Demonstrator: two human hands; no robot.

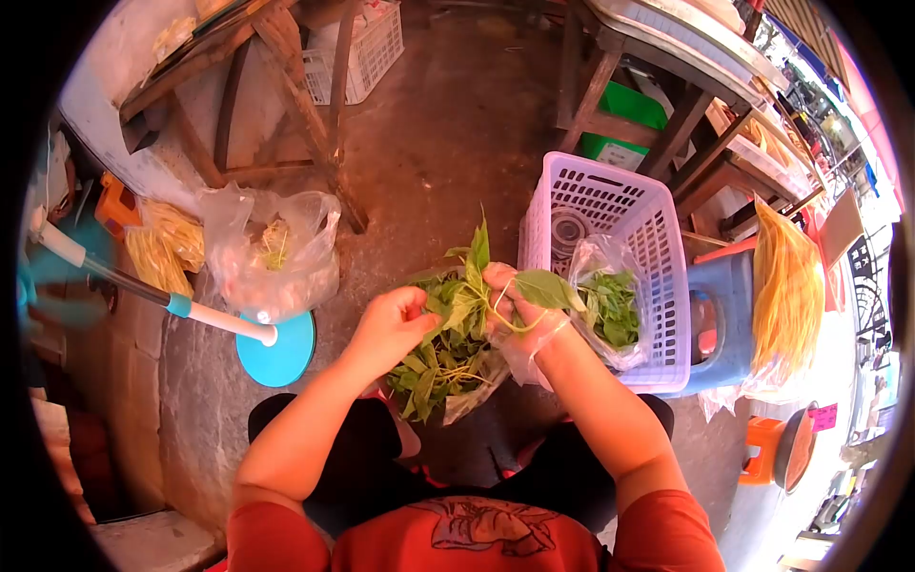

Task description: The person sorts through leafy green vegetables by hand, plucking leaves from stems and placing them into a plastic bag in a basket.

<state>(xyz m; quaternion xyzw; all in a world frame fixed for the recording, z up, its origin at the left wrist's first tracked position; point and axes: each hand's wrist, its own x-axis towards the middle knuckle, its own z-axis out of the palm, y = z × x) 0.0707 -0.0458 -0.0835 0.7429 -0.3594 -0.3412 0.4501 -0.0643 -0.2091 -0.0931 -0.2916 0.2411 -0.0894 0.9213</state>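
My right hand is closed round a leafy green stem, its leaves sticking up and out past the fingers. A pale stalk curves below those fingers. Clear plastic and a thin band lie at the right wrist. Close by on the left, my left hand has its fingers curled in a pinch beside the leaves; what is in them, if anything, is hidden. Under both hands a heap of leafy greens sits in an open clear plastic bag between my knees.
On the right stands a lilac basket with a bag of picked leaves inside. A blue stool is beyond it. At left, a plastic bag holds scraps near a fan's turquoise base. Wooden tables stand ahead.
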